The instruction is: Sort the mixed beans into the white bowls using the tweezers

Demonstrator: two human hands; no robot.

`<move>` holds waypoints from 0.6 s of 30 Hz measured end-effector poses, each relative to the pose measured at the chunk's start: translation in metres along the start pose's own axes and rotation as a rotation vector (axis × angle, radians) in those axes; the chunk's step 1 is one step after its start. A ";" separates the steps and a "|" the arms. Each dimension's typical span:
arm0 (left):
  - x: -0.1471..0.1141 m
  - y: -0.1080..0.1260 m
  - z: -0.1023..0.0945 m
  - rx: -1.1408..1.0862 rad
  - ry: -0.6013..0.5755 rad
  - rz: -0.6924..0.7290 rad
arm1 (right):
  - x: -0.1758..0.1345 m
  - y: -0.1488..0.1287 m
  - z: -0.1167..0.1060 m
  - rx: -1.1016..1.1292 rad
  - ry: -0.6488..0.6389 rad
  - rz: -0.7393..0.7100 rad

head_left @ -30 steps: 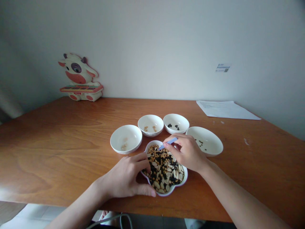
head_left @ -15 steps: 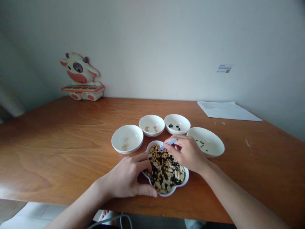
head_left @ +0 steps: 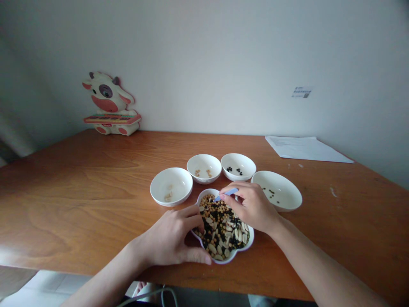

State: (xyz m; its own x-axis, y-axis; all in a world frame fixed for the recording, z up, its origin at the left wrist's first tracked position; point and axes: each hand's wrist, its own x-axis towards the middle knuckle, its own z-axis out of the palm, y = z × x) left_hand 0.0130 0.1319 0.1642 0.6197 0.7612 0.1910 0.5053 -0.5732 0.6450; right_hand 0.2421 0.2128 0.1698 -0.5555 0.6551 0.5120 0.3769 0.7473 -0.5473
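I have the right hand [head_left: 252,207] pinching lavender tweezers [head_left: 229,193] over the upper lobe of the scalloped dish [head_left: 251,241], lower centre of the frame. Their long axis slants down-left towards the mixed beans and peanuts [head_left: 223,230]; whether the tip touches, I can't tell. My left hand [head_left: 174,232] clasps the dish's left rim, farther from that tip.

we see dim light, and glare on the desk [head_left: 79,204] by its front edge, far left. the wall sticker [head_left: 302,92] looks blurred to us.
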 end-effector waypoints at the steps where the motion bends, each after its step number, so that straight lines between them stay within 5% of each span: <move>1: 0.000 0.000 0.000 -0.009 0.001 0.001 | 0.000 0.000 0.000 0.001 0.004 0.000; 18: 0.000 -0.001 0.000 0.041 -0.015 -0.010 | -0.001 -0.001 -0.005 0.016 0.161 0.046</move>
State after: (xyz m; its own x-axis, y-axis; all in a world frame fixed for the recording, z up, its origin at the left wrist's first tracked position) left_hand 0.0128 0.1327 0.1640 0.6235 0.7624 0.1732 0.5356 -0.5778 0.6159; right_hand 0.2457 0.2121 0.1736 -0.4115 0.6991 0.5848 0.3870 0.7149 -0.5823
